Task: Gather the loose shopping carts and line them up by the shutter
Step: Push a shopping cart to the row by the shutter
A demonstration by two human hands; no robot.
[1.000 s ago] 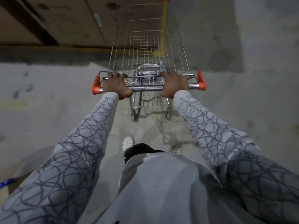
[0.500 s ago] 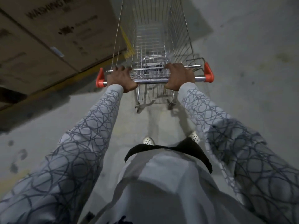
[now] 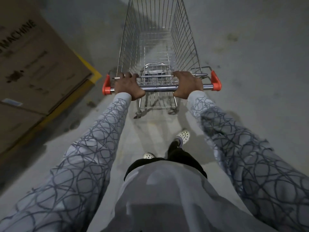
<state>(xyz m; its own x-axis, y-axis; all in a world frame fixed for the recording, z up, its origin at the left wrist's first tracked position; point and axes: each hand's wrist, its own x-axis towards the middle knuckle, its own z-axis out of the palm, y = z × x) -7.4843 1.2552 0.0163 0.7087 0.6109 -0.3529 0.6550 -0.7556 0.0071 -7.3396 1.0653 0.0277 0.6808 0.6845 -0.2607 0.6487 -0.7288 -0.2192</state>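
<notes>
Both hands grasp the cart's handle (image 3: 158, 89). The left hand (image 3: 128, 87) is curled over the bar just inside the left red cap (image 3: 106, 85), its fingers reaching to the thin wire rail behind. The right hand (image 3: 188, 85) is wrapped round the bar near the right red cap (image 3: 216, 81), with a short bare length of bar between hand and cap. Bare chrome spans the gap between the two hands.

The cart (image 3: 156, 52) stands straight ahead of the hands on the floor (image 3: 250, 64), its basket running away toward the top edge of the view, where its front end is cut off. Through the basket's wires show its own mesh bottom and a folded seat flap (image 3: 153, 69) at the handle end. Two rear wheels sit on the floor below the handle.

Patterned grey sleeves (image 3: 100, 139) lead back from the handle. Below them are two white perforated shoes, one (image 3: 184, 135) ahead of the other (image 3: 148, 155).

Left of the cart, well apart from it, a yellow line (image 3: 93, 71) marks a corner on the floor. A big cardboard box (image 3: 33, 64) printed "MACHINE" lies along that line.
</notes>
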